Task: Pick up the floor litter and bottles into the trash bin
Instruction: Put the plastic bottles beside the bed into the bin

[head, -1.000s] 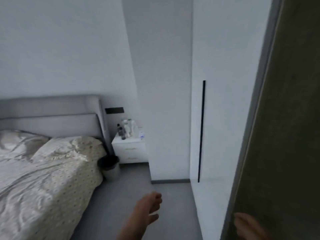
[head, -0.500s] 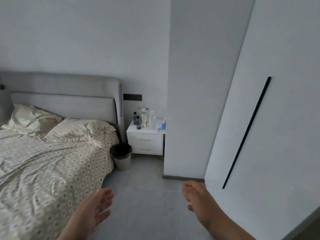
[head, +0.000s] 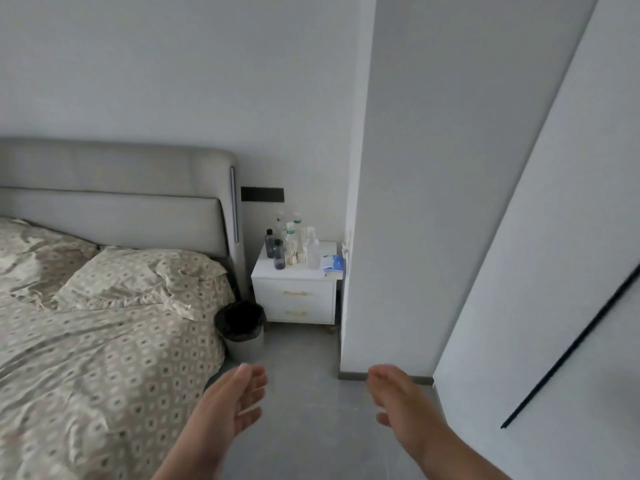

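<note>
A grey trash bin (head: 242, 342) lined with a black bag stands on the floor between the bed and the nightstand. Several bottles (head: 292, 244), clear and dark, stand on the white nightstand (head: 294, 296), along with a blue packet (head: 334, 263). My left hand (head: 235, 400) and my right hand (head: 394, 393) reach forward over the grey floor, fingers relaxed and holding nothing, well short of the bin. No litter shows on the visible floor.
A bed (head: 104, 341) with patterned bedding and a grey headboard fills the left. A white wall corner (head: 360, 237) juts out right of the nightstand. A white wardrobe door (head: 554, 306) with a black slot handle lines the right. Grey floor runs between them.
The view has swung left and moved closer to the bed and nightstand. Both hands have come up in front of me; the dark door at the right has left the view.
</note>
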`<state>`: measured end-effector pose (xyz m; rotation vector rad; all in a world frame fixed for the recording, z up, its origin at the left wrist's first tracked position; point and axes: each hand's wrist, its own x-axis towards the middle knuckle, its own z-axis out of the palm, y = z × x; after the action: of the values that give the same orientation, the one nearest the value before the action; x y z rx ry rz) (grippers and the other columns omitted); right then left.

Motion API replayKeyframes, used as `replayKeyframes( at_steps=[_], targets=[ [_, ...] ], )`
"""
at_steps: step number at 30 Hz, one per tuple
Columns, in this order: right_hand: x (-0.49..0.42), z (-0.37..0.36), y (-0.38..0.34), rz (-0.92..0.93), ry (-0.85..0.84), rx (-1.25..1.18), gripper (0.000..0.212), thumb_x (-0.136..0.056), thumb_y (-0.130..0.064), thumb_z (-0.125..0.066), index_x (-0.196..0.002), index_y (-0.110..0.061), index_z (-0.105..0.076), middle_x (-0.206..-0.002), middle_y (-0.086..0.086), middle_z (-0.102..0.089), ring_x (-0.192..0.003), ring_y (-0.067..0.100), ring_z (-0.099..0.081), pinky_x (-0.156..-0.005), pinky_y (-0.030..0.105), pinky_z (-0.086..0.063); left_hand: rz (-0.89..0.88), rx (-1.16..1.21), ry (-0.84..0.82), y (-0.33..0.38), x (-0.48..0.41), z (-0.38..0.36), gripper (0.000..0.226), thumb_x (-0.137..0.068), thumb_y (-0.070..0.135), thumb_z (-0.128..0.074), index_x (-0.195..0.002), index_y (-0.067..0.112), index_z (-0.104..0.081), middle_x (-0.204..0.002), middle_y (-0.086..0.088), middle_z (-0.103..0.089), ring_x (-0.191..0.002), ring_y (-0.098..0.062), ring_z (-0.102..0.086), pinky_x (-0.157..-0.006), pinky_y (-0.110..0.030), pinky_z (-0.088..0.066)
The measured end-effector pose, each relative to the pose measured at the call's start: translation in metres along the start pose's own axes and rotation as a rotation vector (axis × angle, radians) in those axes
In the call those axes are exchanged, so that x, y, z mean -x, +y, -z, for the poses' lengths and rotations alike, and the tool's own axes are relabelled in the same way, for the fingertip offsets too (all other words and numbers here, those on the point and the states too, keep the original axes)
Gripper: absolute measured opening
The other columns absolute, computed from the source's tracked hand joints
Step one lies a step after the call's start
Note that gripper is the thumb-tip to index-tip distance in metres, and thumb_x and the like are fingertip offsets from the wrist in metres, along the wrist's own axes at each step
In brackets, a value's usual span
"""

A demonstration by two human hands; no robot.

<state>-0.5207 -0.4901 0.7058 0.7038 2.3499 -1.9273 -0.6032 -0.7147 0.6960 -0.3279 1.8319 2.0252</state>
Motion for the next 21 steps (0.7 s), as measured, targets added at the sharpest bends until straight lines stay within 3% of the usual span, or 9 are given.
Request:
replayKeyframes(
  at_steps=[3, 5, 7, 9, 12, 15, 17, 21],
  targets=[
    [-0.073, -0.020, -0.011, -0.010, -0.016, -0.047, 0.013, -0.091, -0.023, -0.051, -0.091, -0.014, -0.060, -0.082, 0.000, -0.052, -0.078, 0.016, -0.047, -0.075, 0.035, -0.043, 0.012, -0.039, 0.024, 0.016, -0.058, 0.002, 0.030, -0.099, 0.028, -0.036, -0.096, 0.016, -0.063, -0.101, -0.004, -0.067, -0.092, -0.017, -0.060, -0.069, -0.030, -0.046],
    [-0.120, -0.037, -0.016, -0.030, -0.037, -0.051, 0.026, -0.081, -0.034, -0.052, -0.088, -0.010, -0.059, -0.076, -0.002, -0.051, -0.072, 0.014, -0.045, -0.072, 0.035, -0.041, 0.008, -0.041, 0.064, 0.033, -0.096, 0.011, 0.029, -0.100, 0.026, -0.037, -0.096, 0.016, -0.063, -0.100, -0.004, -0.067, -0.092, -0.018, -0.059, -0.071, -0.030, -0.046],
    [-0.162, -0.051, -0.028, -0.076, -0.073, -0.059, 0.026, -0.072, -0.038, -0.052, -0.081, -0.016, -0.062, -0.069, -0.005, -0.051, -0.064, 0.012, -0.043, -0.068, 0.034, -0.039, 0.015, -0.020, 0.095, 0.057, -0.129, 0.021, 0.029, -0.100, 0.025, -0.037, -0.094, 0.016, -0.063, -0.099, -0.005, -0.066, -0.090, -0.018, -0.058, -0.073, -0.031, -0.044],
    [-0.204, -0.061, -0.044, -0.095, -0.110, -0.014, 0.021, -0.076, -0.038, -0.053, -0.083, -0.019, -0.062, -0.066, -0.008, -0.052, -0.063, 0.011, -0.044, -0.067, 0.031, -0.038, 0.012, 0.020, 0.131, 0.080, -0.159, 0.031, 0.028, -0.100, 0.023, -0.037, -0.092, 0.013, -0.063, -0.096, -0.007, -0.066, -0.087, -0.019, -0.058, -0.073, -0.032, -0.043],
    [-0.264, -0.076, -0.068, -0.077, -0.148, 0.012, 0.039, -0.068, -0.051, -0.053, -0.097, -0.026, -0.062, -0.073, -0.012, -0.055, -0.070, 0.007, -0.049, -0.073, 0.028, -0.041, 0.021, 0.090, 0.197, 0.103, -0.202, 0.043, 0.030, -0.100, 0.023, -0.036, -0.091, 0.010, -0.061, -0.092, -0.010, -0.065, -0.085, -0.021, -0.058, -0.072, -0.033, -0.043],
    [-0.317, -0.095, -0.088, -0.071, -0.195, -0.004, 0.033, -0.079, -0.043, -0.055, -0.108, -0.028, -0.059, -0.085, -0.012, -0.055, -0.080, 0.007, -0.051, -0.070, 0.023, -0.040, 0.079, 0.117, 0.222, 0.122, -0.257, 0.049, 0.031, -0.100, 0.024, -0.035, -0.089, 0.010, -0.061, -0.091, -0.009, -0.064, -0.083, -0.020, -0.056, -0.070, -0.033, -0.042],
    [-0.356, -0.105, -0.098, -0.086, -0.185, 0.008, 0.037, -0.074, -0.043, -0.056, -0.108, -0.028, -0.059, -0.093, -0.008, -0.057, -0.088, 0.010, -0.053, -0.081, 0.029, -0.045, 0.099, 0.105, 0.224, 0.134, -0.301, 0.052, 0.031, -0.100, 0.025, -0.037, -0.089, 0.011, -0.061, -0.090, -0.008, -0.064, -0.084, -0.021, -0.057, -0.071, -0.034, -0.042],
    [-0.442, -0.127, -0.110, -0.138, -0.129, -0.017, 0.028, -0.070, -0.037, -0.059, -0.096, -0.027, -0.062, -0.086, -0.004, -0.057, -0.083, 0.015, -0.053, -0.080, 0.033, -0.044, 0.096, 0.110, 0.188, 0.161, -0.399, 0.062, 0.030, -0.100, 0.026, -0.037, -0.091, 0.013, -0.062, -0.094, -0.007, -0.064, -0.097, -0.026, -0.055, -0.090, -0.042, -0.040]
  ],
)
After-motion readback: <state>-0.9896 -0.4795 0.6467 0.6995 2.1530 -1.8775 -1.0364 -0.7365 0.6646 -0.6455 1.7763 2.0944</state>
